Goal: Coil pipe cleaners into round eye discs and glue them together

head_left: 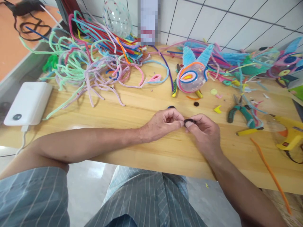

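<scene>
My left hand (163,124) and my right hand (204,130) meet over the middle of the wooden table (132,110). Both pinch a small dark coiled pipe cleaner piece (189,121) between thumbs and fingertips. Its shape is mostly hidden by my fingers. Just behind my left hand lies another small dark round piece (171,107). Further back stands a clear ball figure (193,75) decorated with coloured pipe cleaner rings and two blue ears.
A big heap of coloured pipe cleaners (92,60) fills the back left. A white power bank (28,102) lies at the left edge. Green-handled pliers (240,110), a yellow glue gun (290,134) and an orange pipe cleaner (272,175) lie at right. More decorated figures (272,63) stand back right.
</scene>
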Tool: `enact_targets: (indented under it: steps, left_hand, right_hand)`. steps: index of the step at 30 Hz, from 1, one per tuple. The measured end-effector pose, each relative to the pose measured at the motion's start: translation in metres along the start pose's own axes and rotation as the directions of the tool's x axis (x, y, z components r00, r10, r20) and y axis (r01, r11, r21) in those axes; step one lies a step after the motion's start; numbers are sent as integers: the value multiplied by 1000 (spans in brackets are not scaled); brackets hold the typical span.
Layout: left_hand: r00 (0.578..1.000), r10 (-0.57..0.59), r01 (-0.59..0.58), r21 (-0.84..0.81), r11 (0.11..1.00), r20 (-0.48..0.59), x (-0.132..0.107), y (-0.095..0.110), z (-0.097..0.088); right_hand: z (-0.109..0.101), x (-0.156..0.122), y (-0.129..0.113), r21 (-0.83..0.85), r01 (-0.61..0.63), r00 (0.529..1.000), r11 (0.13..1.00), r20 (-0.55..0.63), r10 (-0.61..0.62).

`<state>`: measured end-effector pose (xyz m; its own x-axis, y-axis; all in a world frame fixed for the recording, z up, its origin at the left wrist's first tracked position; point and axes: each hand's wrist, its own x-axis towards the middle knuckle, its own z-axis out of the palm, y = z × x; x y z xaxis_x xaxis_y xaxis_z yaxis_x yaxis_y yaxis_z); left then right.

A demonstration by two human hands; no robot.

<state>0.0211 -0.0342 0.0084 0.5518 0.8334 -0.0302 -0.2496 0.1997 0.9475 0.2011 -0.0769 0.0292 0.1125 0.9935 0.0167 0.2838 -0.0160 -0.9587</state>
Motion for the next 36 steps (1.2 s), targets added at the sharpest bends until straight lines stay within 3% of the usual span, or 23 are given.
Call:
enact_targets:
  steps: [5,12,17,27,36]
  left_hand:
    - [1000,2,-2,-20,1000,13,-1,5,1]
    - [1000,21,-20,43,999,-15,0,0,1]
    - [1000,-11,12,-14,1000,11,-3,4,3]
    - [1000,10,-10,81,997,5,-2,5,-1]
    - [1000,9,-9,38,999,9,-1,4,1]
  right_hand:
    - [0,-1,2,-13,12,1000,1000,-11,-12]
    - [0,-5,10,-152,117,992,981,-27,-123]
    - [-1,-5,13,-160,147,988,976,-17,-152]
    - [1,-4,6,-94,81,997,992,-12,-83]
    - [-1,0,2,-15,33,999,999,13,-33]
